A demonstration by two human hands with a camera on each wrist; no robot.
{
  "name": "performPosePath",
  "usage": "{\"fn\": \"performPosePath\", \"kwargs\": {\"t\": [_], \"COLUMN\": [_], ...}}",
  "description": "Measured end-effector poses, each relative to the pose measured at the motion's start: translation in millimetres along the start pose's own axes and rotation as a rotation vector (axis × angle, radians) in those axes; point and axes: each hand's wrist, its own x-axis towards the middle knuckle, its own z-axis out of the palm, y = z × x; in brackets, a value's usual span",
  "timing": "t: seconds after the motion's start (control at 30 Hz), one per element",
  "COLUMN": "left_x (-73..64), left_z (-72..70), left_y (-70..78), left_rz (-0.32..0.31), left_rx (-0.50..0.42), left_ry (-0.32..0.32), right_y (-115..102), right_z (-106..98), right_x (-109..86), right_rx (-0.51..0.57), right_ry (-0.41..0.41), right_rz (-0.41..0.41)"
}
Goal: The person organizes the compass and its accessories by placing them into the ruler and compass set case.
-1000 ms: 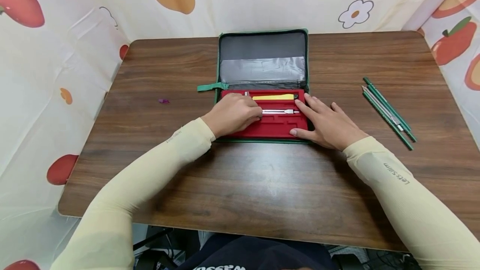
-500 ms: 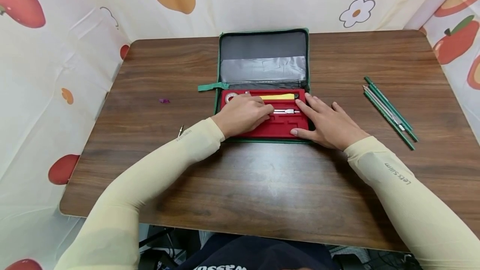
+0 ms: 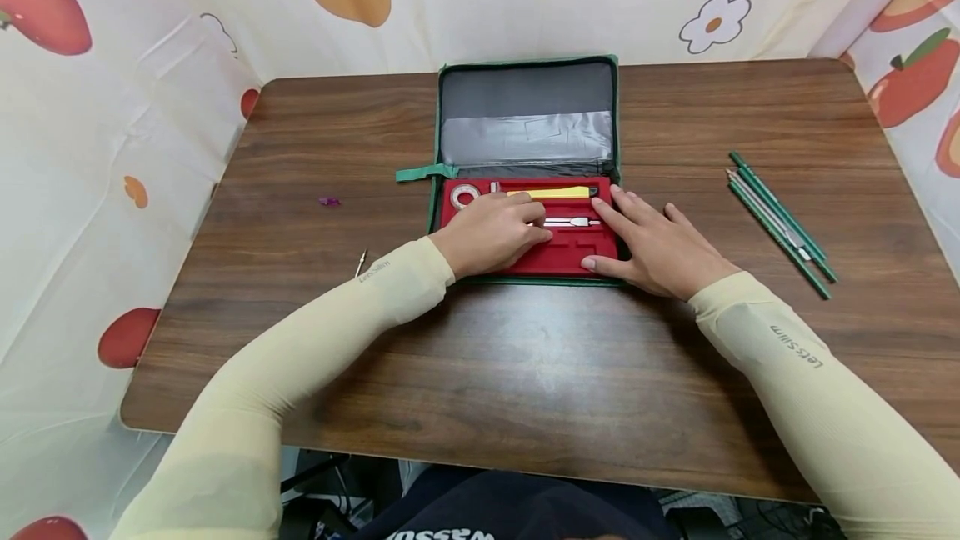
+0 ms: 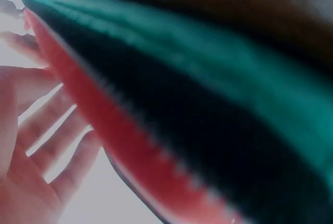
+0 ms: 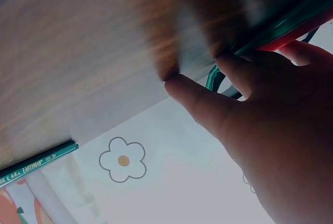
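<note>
A green zip case lies unfolded on the table, its grey lid (image 3: 525, 90) tipped back and a red tray (image 3: 570, 255) in its lower half. My left hand (image 3: 491, 232) lies over the tray's left and middle, fingertips down at a slim silver tool (image 3: 573, 222) in a slot; the hand covers that tool's left part. In the left wrist view its slightly bent fingers (image 4: 73, 172) reach the red tray edge. My right hand (image 3: 656, 248) rests spread along the tray's right edge, thumb and fingertips touching it. A yellow cutter (image 3: 551, 193) and a white ring-shaped roll (image 3: 465, 196) sit behind.
Several green pencils and a silver one (image 3: 780, 223) lie together on the right of the brown table (image 3: 540, 390). A small purple scrap (image 3: 329, 201) lies to the left. A thin metal piece (image 3: 362, 262) shows behind my left sleeve. A green strap (image 3: 420, 173) sticks out from the case.
My left hand has slid right along the silver tool, uncovering the white roll at the tray's left end. The metal piece behind the left sleeve has come into sight. My right hand stays put.
</note>
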Motion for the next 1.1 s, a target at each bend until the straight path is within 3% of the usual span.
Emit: {"fn": "performPosePath", "kwargs": {"t": [0.3,0.43,0.57,0.8,0.97,1.1], "left_x": [-12.9,-20.5,-33.1,-74.7,-107.2,-135.4], "left_z": [-1.7,-0.9,-4.7,-15.3,-13.0,-10.2], "left_y": [-3.7,-6.8,-15.4,-48.2,-70.1,-89.4], "left_rz": [0.011,0.012,-0.015,-0.184,-0.225,-0.295], "left_rx": [-0.067,-0.076,-0.110,-0.155,-0.145,-0.103], "left_ry": [-0.128,-0.120,-0.057,0.074,0.105,0.122], "right_y": [-0.1,-1.0,-0.8,1.2,1.1,-0.3], "right_z": [-0.2,-0.8,-1.1,-0.6,-0.2,-0.4], "right_x": [0.1,0.6,1.1,0.1,-1.1,-1.7], "right_rx": [-0.007,-0.009,-0.005,-0.004,-0.006,-0.002], "right_ry": [-0.009,-0.017,-0.031,-0.015,-0.006,-0.003], "right_rz": [0.010,0.012,0.019,0.013,0.006,0.004]}}
